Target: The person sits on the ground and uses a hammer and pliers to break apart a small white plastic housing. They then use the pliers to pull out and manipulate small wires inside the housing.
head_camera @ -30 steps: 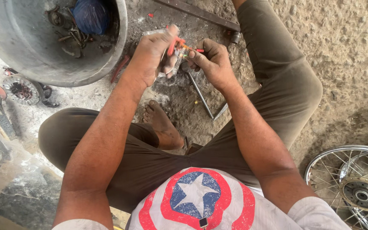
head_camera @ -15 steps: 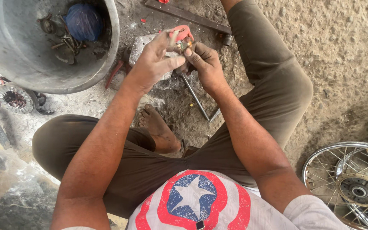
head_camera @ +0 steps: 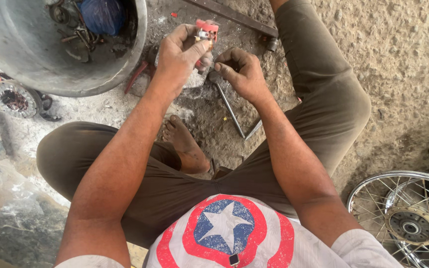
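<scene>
- Hands first: the left hand [head_camera: 182,54] is shut around a small red and silver part [head_camera: 206,31], with the thumb pressed on its side. The part sticks out of the top of the fist, far from the body.
- Right hand [head_camera: 242,74] is just beside it, fingers curled in. The fingertips look pinched on something tiny, but I cannot tell what, or if anything is there at all.
- Nearest to the body is a bare foot [head_camera: 187,149], tucked in between the bent legs.
- A bit farther, a thin metal rod [head_camera: 230,110] lies on the dirty ground [head_camera: 403,74], under the right hand.
- Near on the right is a shiny spoked wheel [head_camera: 405,223].
- On the left sits a round toothed disc [head_camera: 13,98].
- Far left is a big grey metal tub [head_camera: 31,64] with a blue bag [head_camera: 103,15] and old bits inside.
- At the far edge lies a long flat metal bar [head_camera: 227,15].
- To do this step well, I think the left hand should hold the part very still and close, and the right hand should work slowly, so no tiny piece drops into the dirt.
</scene>
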Tool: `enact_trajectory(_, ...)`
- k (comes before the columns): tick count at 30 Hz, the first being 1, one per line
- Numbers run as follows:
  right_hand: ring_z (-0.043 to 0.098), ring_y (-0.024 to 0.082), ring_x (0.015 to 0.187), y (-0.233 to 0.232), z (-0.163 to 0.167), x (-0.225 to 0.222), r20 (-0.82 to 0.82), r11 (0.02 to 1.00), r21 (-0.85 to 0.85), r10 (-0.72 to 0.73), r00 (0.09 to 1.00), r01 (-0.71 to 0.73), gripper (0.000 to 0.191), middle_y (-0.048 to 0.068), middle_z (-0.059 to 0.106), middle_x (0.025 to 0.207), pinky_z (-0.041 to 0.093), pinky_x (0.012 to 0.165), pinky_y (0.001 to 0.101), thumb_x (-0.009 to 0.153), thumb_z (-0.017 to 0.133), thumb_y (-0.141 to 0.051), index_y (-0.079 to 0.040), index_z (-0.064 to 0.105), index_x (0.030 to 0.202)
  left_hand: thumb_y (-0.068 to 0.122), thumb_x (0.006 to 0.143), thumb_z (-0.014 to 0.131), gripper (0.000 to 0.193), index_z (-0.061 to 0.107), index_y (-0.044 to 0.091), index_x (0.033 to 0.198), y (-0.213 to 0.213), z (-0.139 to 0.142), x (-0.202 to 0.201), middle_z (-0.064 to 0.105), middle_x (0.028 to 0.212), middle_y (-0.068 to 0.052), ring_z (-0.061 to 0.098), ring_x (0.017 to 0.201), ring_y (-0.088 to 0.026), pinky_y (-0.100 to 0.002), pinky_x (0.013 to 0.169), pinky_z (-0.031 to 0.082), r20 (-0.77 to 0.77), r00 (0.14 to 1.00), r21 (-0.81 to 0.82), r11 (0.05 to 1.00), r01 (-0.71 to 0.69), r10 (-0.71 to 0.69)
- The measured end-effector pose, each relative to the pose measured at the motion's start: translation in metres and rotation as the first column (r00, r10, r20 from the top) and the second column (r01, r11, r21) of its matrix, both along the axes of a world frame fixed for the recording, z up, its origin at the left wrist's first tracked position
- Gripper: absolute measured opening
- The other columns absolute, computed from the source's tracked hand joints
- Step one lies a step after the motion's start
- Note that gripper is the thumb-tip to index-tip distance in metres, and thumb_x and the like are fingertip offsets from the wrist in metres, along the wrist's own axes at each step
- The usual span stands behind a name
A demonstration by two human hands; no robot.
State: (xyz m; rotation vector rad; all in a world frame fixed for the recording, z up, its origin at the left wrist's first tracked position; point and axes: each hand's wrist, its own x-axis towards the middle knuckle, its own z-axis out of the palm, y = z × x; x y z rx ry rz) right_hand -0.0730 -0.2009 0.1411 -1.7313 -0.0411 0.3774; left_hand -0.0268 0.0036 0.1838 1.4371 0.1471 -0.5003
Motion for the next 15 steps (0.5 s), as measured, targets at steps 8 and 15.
enact_trajectory(8,0.07,0.017,0.075,0.005,-0.073,-0.008,-0.267,0.842,-0.534,-0.085,0.96,-0.074,0.021,0.009,0.075,0.09,0.059,0.071,0.0331,0.095,0.075,-0.024,-0.004,0.072,0.1,0.008,0.091,0.075,0.011,0.074,0.0,0.099,0.025,-0.051,0.002,0.076,0.084,-0.015,0.071,0.062,-0.014,-0.03,0.053,0.054,0.018,1.0,0.474,0.881,0.013,-0.024)
enact_trajectory(15,0.071,0.025,0.083,0.014,-0.111,-0.031,-0.565,0.559,-0.683,0.005,0.825,-0.471,0.044,0.013,0.074,0.095,0.059,0.077,0.0424,0.097,0.07,-0.048,-0.004,0.072,0.1,0.006,0.087,0.079,0.023,0.072,0.001,0.108,0.026,-0.111,0.007,0.077,0.096,-0.019,0.073,0.088,-0.029,-0.041,0.078,0.057,0.376,0.905,0.72,0.678,-0.151,-0.198)
